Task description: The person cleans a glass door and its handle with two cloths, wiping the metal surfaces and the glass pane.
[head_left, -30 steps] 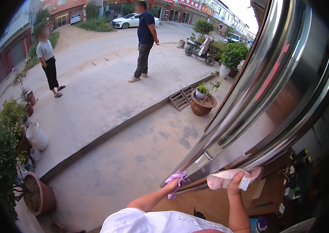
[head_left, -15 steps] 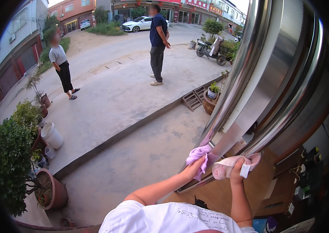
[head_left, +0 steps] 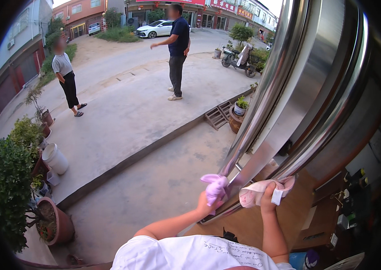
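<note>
- Left hand (head_left: pixel 206 206): fingers bunched around purple cloth (head_left: pixel 216 188), mostly covered; cloth at outer edge of metal door frame (head_left: pixel 296 108).
- Right hand (head_left: pixel 269 198): thumb and fingers pinching pink-and-white cloth (head_left: pixel 253 193), by inner metal edge; exact contact unclear.
- Frame surface: shiny, reflective, smooth.
- Inside: brown floor (head_left: pixel 246 229), dim room at right.
- Outside: grey concrete (head_left: pixel 154 180), raised ledge (head_left: pixel 141 157), potted plants, white bucket (head_left: pixel 55 158) left; two people standing; scooter (head_left: pixel 239 60), white car (head_left: pixel 155 29) beyond.
</note>
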A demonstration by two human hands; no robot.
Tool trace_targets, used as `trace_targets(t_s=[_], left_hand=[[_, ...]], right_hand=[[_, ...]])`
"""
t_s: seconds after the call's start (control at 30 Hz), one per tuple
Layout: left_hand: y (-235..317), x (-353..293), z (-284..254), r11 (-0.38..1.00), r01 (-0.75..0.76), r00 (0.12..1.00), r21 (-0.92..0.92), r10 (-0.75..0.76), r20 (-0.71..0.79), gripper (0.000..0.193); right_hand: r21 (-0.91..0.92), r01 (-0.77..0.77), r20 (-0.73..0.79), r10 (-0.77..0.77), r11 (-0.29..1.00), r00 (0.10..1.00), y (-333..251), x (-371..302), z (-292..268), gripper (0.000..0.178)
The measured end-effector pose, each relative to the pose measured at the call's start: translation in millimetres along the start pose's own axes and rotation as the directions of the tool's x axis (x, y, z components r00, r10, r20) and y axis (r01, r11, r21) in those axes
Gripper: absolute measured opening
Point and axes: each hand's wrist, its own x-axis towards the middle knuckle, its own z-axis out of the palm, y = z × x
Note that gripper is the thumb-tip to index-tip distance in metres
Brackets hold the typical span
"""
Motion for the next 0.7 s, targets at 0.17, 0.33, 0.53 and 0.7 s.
trace_targets(t_s=[0.17,0.33,0.53,0.7], left_hand=[[82,57,-14,0.941,-0.338,0.779,0.010,0.286,-0.557,0.020],[71,80,-19,0.965,0.061,0.988,-0.255,-0.022,0.155,0.012],[54,112,-4,0.966,-0.172,0.985,-0.192,0.165,-0.050,0.030],[58,149,-6,0.948,-0.291,0.945,-0.132,0.263,-0.196,0.048]], right_hand=[[0.048,0.010,-0.036,-0.008,0.999,0.999,-5,6,0,0.062],[0.025,0.062,-0.063,-0.061,0.998,0.996,-1,4,1,0.062],[0.031,0.039,-0.035,-0.038,0.999,0.999,1,5,-2,0.066],[0.053,0.047,-0.066,-0.043,0.998,0.997,1,2,2,0.065]])
